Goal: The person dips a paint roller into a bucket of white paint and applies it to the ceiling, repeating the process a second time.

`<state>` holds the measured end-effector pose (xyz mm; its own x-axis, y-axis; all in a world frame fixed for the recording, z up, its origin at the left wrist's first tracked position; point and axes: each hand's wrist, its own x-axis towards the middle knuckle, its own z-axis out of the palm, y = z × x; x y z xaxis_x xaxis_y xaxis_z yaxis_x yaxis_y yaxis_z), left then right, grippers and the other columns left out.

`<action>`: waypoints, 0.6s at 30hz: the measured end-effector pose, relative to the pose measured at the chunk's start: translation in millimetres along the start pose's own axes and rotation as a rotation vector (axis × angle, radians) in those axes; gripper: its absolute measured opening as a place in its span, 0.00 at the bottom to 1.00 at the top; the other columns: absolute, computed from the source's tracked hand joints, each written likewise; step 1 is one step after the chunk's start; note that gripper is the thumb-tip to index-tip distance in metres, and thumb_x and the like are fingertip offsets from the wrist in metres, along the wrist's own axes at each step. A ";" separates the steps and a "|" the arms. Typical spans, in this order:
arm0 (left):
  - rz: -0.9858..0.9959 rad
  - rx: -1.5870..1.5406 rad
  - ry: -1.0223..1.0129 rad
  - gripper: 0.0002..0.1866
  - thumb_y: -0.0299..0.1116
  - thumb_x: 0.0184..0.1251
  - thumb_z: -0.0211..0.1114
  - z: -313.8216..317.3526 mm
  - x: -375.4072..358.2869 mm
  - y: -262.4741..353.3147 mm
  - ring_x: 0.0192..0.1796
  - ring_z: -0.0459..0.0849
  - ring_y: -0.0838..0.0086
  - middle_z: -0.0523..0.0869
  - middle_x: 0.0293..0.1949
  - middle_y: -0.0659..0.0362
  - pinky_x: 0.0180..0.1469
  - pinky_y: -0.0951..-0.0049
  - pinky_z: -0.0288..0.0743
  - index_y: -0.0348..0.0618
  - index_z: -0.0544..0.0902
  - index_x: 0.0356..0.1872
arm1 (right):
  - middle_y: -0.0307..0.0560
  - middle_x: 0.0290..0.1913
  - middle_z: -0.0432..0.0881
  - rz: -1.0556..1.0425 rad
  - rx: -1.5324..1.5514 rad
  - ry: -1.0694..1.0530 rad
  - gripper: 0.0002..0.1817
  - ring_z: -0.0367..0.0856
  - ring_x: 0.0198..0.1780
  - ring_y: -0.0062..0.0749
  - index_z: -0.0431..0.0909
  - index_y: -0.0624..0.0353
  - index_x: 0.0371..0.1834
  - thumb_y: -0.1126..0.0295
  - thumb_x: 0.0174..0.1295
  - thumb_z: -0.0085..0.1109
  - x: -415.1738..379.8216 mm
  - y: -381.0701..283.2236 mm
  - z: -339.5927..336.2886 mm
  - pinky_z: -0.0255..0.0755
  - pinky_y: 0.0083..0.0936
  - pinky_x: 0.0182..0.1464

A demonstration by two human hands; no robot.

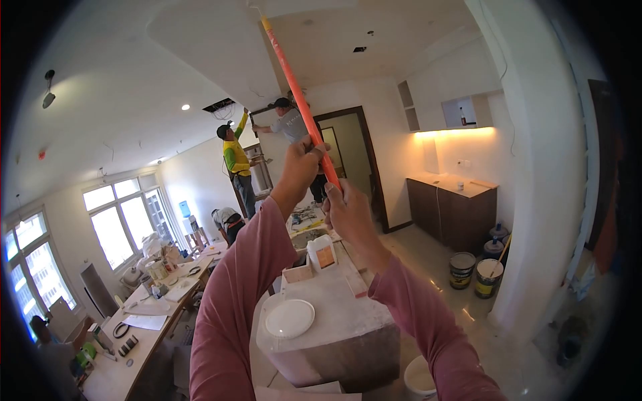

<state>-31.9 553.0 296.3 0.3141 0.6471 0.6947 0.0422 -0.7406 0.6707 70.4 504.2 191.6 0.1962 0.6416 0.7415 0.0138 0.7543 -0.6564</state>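
An orange pole (pixel 294 83) with a yellow upper end slants up toward the ceiling (pixel 200 53). A thin pale wire frame shows at its tip by the top edge; what it carries is cut off. My left hand (pixel 299 167) is closed around the pole higher up. Lower down, my right hand (pixel 349 217) is wrapped around the pole near its bottom end. Below my hands stands a pale counter (pixel 334 301) bearing a white round lid (pixel 289 318) and a white jug (pixel 322 254) with an orange label.
Two people, one in a yellow-green shirt (pixel 234 157), one in grey (pixel 291 123), work ahead; another bends lower. A cluttered table (pixel 157 327) runs along the left. Paint buckets (pixel 489 277) stand right by a wall column (pixel 528 167). A white bucket (pixel 420 375) sits below my right arm.
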 end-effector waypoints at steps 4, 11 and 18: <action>-0.043 -0.013 0.028 0.14 0.30 0.73 0.57 -3.5 43.0 -23.9 0.46 0.85 0.68 0.83 0.46 0.55 0.52 0.62 0.80 0.33 0.78 0.53 | 0.43 0.21 0.78 0.010 -0.015 -0.005 0.16 0.78 0.17 0.26 0.74 0.66 0.39 0.61 0.75 0.50 47.1 33.9 1.0 0.71 0.26 0.21; -0.055 -0.016 0.091 0.13 0.30 0.72 0.57 -12.5 100.6 -58.3 0.48 0.84 0.69 0.81 0.49 0.54 0.53 0.62 0.80 0.34 0.78 0.52 | 0.43 0.22 0.78 -0.089 -0.123 0.030 0.17 0.78 0.17 0.25 0.74 0.66 0.38 0.60 0.75 0.51 119.8 89.8 13.9 0.71 0.25 0.20; -0.055 -0.002 0.075 0.14 0.30 0.73 0.56 -15.9 107.0 -73.5 0.48 0.84 0.70 0.81 0.50 0.56 0.53 0.63 0.80 0.35 0.77 0.54 | 0.43 0.22 0.78 -0.112 -0.154 0.053 0.17 0.78 0.17 0.25 0.74 0.65 0.38 0.60 0.74 0.51 129.9 109.2 17.0 0.71 0.25 0.21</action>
<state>-16.5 679.6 325.5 0.2396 0.6983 0.6745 0.0557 -0.7035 0.7085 80.8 672.3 218.6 0.2362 0.5439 0.8052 0.1869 0.7878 -0.5869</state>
